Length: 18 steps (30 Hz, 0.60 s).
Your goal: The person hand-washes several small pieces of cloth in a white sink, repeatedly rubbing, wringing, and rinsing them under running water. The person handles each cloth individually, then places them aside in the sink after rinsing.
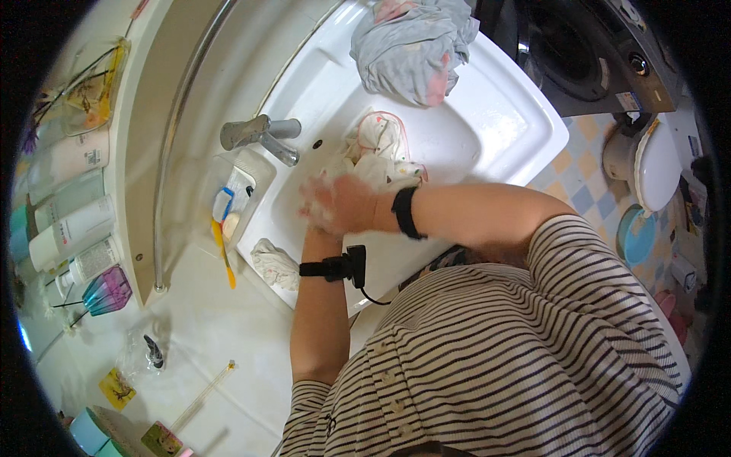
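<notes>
My right hand (357,203) and my left hand (315,204) come together over the near left side of the white ceramic sink (514,131). Both are blurred, and the right overlaps the left. Whitish patches like lather show on the fingers. Whether cloth is caught between them cannot be made out. Just beyond them, a wet white cloth with a red edge and small printed spots (380,143) lies crumpled in the basin. A bunched grey garment with pink patches (417,54) rests at the sink's far end. A small white cloth (275,264) sits on the near left corner.
Left of the basin stand a chrome faucet (260,137) and a plastic tray (245,177) holding a brush (223,228). Bottles (74,231) line a shelf at far left. A black washing machine (571,57) and a blue basin (637,234) are on the right.
</notes>
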Available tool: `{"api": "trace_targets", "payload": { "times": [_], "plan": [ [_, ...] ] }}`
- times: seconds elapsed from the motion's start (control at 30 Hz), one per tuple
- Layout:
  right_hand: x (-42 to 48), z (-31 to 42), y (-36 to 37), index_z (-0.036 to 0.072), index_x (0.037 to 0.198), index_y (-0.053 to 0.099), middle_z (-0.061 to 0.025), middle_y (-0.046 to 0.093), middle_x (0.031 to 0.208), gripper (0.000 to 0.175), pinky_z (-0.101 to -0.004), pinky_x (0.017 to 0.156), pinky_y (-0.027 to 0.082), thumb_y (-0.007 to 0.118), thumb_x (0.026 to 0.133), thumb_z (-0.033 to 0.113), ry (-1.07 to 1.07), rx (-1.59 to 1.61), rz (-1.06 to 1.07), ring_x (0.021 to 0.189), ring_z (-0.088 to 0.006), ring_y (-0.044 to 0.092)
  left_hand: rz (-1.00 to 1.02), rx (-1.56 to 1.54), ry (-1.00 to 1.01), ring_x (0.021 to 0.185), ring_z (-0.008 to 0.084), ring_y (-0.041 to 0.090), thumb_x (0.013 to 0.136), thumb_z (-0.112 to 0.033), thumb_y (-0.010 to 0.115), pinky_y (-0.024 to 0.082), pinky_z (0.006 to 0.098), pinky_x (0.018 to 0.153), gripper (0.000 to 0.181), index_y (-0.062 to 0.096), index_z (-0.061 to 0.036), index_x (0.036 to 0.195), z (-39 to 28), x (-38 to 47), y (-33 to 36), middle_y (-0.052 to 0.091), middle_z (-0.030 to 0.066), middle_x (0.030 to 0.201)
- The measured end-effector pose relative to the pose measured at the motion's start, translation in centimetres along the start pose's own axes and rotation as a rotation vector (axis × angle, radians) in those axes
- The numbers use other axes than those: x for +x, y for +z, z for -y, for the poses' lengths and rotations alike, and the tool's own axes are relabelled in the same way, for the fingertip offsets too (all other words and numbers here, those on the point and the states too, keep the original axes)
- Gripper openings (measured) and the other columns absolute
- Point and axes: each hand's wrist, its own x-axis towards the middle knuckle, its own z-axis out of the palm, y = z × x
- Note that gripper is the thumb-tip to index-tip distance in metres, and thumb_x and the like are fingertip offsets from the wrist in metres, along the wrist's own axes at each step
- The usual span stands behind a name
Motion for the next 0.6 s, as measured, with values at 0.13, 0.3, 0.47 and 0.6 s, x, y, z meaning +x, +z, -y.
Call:
{"api": "trace_targets", "payload": {
  "times": [0.13, 0.3, 0.47, 0.6],
  "plan": [
    [-0.1, -0.5, 0.5, 0.01, 0.108, 0.058, -0.0155, 0.065, 0.087, 0.036, -0.0454, 0.063, 0.049, 0.045, 0.087, 0.036, -0.044, -0.021, 0.027, 0.074, -0.0317, 0.064, -0.068, 0.549, 0.118, 0.105, 0.0241, 0.054, 0.093, -0.039, 0.038, 0.044, 0.0426, 0.093, 0.042, 0.05, -0.0103, 0.122, -0.2, -0.6, -0.3, 0.055, 0.0077, 0.12],
    [-0.5, -1.3, 1.6, 0.007, 0.093, 0.06, -0.0166, 0.063, 0.087, 0.026, -0.0468, 0.072, 0.049, 0.056, 0.081, 0.03, 0.091, 0.043, -0.149, 0.077, -0.0343, 0.063, -0.008, -0.641, -0.115, 0.111, 0.027, 0.05, 0.092, -0.039, 0.041, 0.036, 0.0417, 0.102, 0.044, 0.052, -0.0089, 0.122, 0.1, -0.1, 0.9, 0.052, 0.0096, 0.125],
    [-0.6, -1.4, 1.2, 0.007, 0.098, 0.059, -0.0171, 0.062, 0.078, 0.026, -0.0482, 0.066, 0.048, 0.054, 0.082, 0.027, -0.144, -0.007, 0.076, 0.069, -0.0365, 0.061, -0.179, 0.311, 0.405, 0.116, 0.0268, 0.046, 0.085, -0.043, 0.052, 0.031, 0.0417, 0.104, 0.052, 0.051, -0.0071, 0.123, 0.8, -0.2, 1.5, 0.053, 0.0085, 0.123],
    [-0.7, -0.6, 0.4, 0.01, 0.096, 0.064, -0.0205, 0.062, 0.079, 0.021, -0.0466, 0.063, 0.049, 0.054, 0.083, 0.024, 0.247, 0.088, -0.142, 0.067, -0.0377, 0.06, -0.28, -0.437, -0.093, 0.105, 0.0216, 0.051, 0.088, -0.037, 0.051, 0.037, 0.0396, 0.099, 0.037, 0.058, -0.0075, 0.109, 0.0, -0.6, 2.2, 0.056, 0.0091, 0.113]
  ]
}}
